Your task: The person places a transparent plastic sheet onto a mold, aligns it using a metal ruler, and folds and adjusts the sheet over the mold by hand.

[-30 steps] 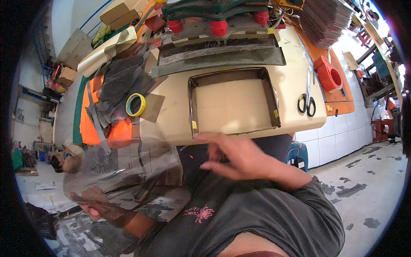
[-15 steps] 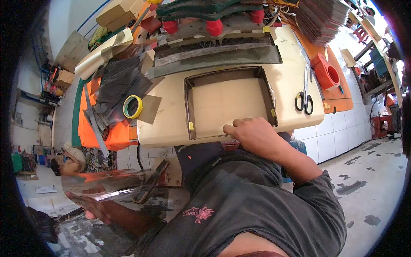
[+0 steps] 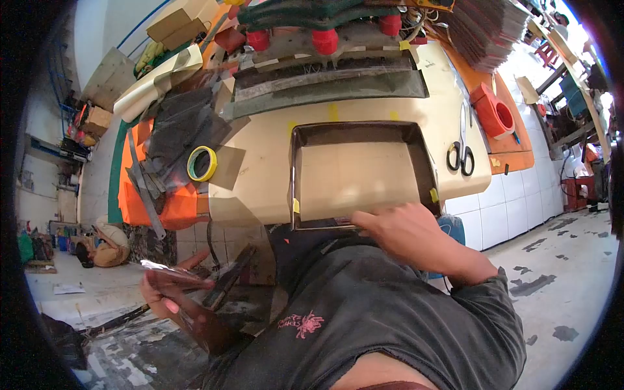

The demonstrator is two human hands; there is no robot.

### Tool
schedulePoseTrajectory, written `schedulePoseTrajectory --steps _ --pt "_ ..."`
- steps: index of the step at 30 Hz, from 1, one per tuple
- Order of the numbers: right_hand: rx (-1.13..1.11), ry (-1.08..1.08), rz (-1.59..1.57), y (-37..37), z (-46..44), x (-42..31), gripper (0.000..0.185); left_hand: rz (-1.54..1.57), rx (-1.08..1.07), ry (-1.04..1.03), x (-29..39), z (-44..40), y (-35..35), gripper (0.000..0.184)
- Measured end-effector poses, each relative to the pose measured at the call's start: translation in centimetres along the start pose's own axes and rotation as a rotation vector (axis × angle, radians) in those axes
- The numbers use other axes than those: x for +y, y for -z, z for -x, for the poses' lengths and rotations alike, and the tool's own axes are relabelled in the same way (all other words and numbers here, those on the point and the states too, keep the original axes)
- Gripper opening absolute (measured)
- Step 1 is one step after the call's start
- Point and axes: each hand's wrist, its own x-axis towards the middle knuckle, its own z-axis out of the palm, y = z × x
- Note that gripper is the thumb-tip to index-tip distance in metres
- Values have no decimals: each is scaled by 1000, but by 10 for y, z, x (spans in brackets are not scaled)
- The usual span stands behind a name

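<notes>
A cream-covered table (image 3: pixel 250 198) spreads in front of a person in a dark grey T-shirt (image 3: pixel 396 305). Across its far part lie long, dark grey strips (image 3: pixel 331 90), and to the left a heap of black sheet material (image 3: pixel 185 117) rests partly over bright orange sheeting (image 3: pixel 188 209).

The shallow rectangular frame with dark brown, glossy walls (image 3: pixel 354 132) sits at the table's near side, by the person's lap. Half a second ago it lay farther in; now it has shifted toward the person and a little to the right, and yellow marks (image 3: pixel 333 112) show on the table beyond its far wall.

The right hand (image 3: pixel 403 227) has moved with it, its fingers curled and pinching the near rim; the thumb is hidden. The left hand (image 3: pixel 172 286), low beside the body, has risen and turned inward since the earlier frame. Its fingers are bent and partly apart at a clear plastic sheet (image 3: pixel 155 265), which looks more bunched than before; I cannot tell how firmly they close on it.

The red tape dispenser (image 3: pixel 484 107), black-handled scissors (image 3: pixel 462 144) and yellow tape roll (image 3: pixel 212 170) lie where they were.
</notes>
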Motion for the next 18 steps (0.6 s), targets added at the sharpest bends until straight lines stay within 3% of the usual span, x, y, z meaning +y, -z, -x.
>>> schedulePoseTrajectory --steps 3,7,8,11,16,18 --pt "74 48 -193 16 22 -4 20 77 -222 81 -3 -17 8 57" --pt "142 78 -450 50 47 -8 21 81 -831 281 -11 -43 34 50" --pt "149 84 -435 56 51 -9 21 115 -843 248 -18 -37 37 48" --pt "169 128 -406 66 57 -7 20 -15 -1266 98 -19 -104 -4 47" --pt "209 198 -387 69 55 -7 19 189 -152 143 -59 -46 -31 55" --pt "212 216 -379 67 54 -7 19 215 141 258 -71 -48 -50 55"
